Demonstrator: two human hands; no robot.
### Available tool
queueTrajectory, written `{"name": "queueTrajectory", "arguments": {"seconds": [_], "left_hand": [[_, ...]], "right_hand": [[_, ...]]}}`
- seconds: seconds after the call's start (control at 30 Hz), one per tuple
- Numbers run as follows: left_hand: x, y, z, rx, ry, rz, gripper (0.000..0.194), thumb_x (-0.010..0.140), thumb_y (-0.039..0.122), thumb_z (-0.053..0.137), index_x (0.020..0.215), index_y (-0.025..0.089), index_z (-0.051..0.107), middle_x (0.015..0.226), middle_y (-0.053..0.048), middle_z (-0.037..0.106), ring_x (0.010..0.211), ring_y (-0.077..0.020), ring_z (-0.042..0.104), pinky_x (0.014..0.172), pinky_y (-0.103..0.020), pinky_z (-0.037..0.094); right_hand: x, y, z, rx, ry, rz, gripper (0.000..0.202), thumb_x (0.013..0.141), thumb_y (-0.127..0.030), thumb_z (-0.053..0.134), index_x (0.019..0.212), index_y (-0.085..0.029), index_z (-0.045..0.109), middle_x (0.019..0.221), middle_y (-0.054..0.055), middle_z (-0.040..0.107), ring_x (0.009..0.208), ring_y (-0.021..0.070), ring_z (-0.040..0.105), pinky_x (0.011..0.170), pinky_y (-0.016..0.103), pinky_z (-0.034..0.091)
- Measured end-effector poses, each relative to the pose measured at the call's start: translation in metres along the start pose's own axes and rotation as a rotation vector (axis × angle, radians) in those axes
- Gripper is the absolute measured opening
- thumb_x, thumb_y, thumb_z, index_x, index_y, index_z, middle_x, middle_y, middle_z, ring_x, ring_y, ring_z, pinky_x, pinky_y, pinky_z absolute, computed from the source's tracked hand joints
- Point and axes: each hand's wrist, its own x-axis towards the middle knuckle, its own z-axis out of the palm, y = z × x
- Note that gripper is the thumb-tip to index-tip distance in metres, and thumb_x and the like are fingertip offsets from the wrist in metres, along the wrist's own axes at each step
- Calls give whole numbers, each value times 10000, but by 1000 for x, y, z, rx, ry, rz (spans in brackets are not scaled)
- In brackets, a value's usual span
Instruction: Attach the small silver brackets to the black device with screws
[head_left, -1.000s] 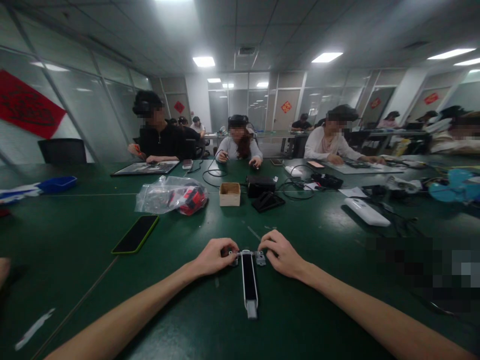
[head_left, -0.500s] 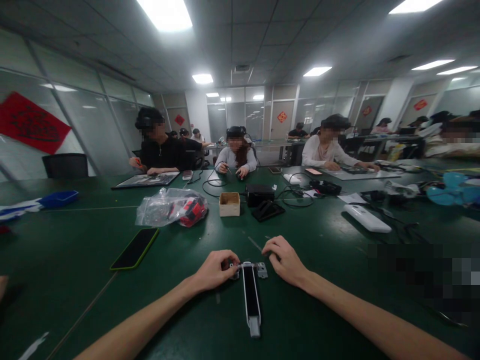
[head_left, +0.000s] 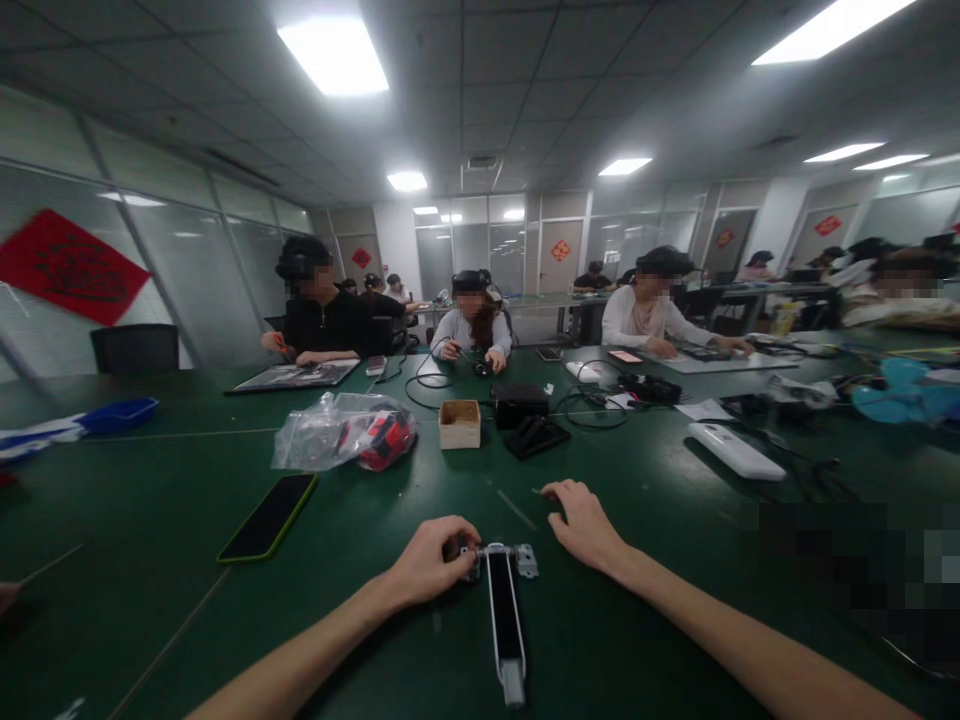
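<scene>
A long, narrow device point(head_left: 505, 615) with a white rim and black middle lies on the green table point(head_left: 360, 650), its grey end towards me. Across its far end is a metal piece with hinge-like plates point(head_left: 527, 561) on both sides. My left hand point(head_left: 435, 560) pinches the left plate, which its fingers partly cover. To the right and slightly beyond the device, my right hand point(head_left: 585, 522) rests low over the table, fingers curved and apart, touching no part of the device. I cannot make out anything in it.
A green-edged phone point(head_left: 268, 518) lies to the left. Farther back are a plastic bag point(head_left: 322, 432) with red-and-black items, a small open box point(head_left: 459, 425), a black stand point(head_left: 537, 437) and a white device point(head_left: 735, 451) near cables. Several people sit opposite; a hand point(head_left: 9, 597) shows at far left.
My right hand has moved slightly right, away from the metal plate, and its fingers have spread. My left hand keeps its pinch. The whole view has tipped up a little.
</scene>
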Motion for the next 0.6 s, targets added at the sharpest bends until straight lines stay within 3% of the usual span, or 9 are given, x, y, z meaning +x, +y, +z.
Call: {"name": "queueTrajectory", "arguments": {"seconds": [0.23,0.33,0.43,0.6], "left_hand": [[1,-5,1,-1,-6,21,203,746,174,499,906,144,619,776,-2,605,600,-103,501,564,-193,386],[1,-5,0,1,-6,16,199,752,183,496,904,140,617,777,-4,601,596,-102,496,563,-194,387],[1,-4,0,-5,0,16,195,757,182,489,901,139,614,798,-6,602,605,-101,500,565,-191,390],[1,-4,0,-20,14,17,190,760,184,495,905,139,610,797,-8,605,607,-102,505,558,-190,390]], "right_hand": [[23,33,-54,96,-84,0,327,795,-153,415,1070,-134,590,997,88,608,846,176,566,750,291,442],[25,35,-69,51,-264,-23,290,803,-248,480,1034,-139,617,931,81,625,790,183,574,701,293,440],[20,27,-68,43,-491,-66,259,788,-304,547,992,-168,631,812,42,632,688,167,576,601,262,431],[10,10,-55,-34,-415,-128,80,759,-172,557,770,-183,635,750,25,628,649,153,573,556,241,403]]}}
